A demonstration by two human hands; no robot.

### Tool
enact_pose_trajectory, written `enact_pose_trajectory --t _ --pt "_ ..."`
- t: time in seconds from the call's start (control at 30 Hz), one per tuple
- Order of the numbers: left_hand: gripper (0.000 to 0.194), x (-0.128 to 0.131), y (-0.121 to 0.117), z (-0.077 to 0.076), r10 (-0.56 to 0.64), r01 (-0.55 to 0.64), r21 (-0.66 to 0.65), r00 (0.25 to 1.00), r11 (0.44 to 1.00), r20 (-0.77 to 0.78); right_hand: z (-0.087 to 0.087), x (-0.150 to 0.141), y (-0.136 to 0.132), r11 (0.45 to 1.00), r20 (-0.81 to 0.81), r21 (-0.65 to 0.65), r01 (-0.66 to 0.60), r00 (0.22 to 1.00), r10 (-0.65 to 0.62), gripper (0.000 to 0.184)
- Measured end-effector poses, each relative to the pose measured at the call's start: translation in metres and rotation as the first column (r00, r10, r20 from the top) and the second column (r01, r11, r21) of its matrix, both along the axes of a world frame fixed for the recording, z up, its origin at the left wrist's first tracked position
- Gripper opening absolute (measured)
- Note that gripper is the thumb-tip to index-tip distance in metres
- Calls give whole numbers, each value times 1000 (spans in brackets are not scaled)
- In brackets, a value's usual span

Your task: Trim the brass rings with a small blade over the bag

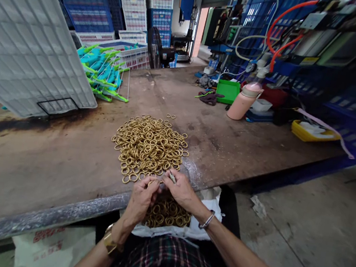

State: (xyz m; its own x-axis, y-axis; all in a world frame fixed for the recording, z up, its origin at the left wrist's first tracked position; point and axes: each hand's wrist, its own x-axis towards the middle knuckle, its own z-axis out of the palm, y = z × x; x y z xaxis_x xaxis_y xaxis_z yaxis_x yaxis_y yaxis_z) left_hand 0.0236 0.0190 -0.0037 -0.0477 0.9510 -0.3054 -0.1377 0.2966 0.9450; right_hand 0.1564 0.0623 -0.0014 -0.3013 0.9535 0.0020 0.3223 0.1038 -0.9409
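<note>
My left hand point(144, 194) is closed in a pinch on a brass-coloured ring point(150, 183), partly hidden by the fingers. Close beside it, my right hand point(180, 191) grips a small blade-like metal tool point(172, 176); its thin tip points toward the left fingers. Just beyond both hands, a heap of brass-coloured rings point(150, 142) spreads over the table. Below the hands, more rings point(169, 214) lie in an open white sack point(209, 207) on the lap.
The brown table point(42, 167) has a worn front edge. A white crate point(34, 40) leans at left, near teal and green plastic parts point(103, 71). Farther right stand a pink bottle point(243, 102), a green tray point(227, 92) and a yellow tray point(312, 133). A black fan point(155, 47) stands behind.
</note>
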Motion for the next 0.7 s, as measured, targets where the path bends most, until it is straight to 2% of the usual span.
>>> enact_pose_trajectory --t 0.37,0.7 --pt "28 4 -11 7 -24 32 -102 996 994 85 -6 1 -4 998 -22 -13 -63 998 63 18" --pt "29 11 -19 7 45 -26 -113 985 993 165 0 9 0 986 -49 -11 -164 985 163 19"
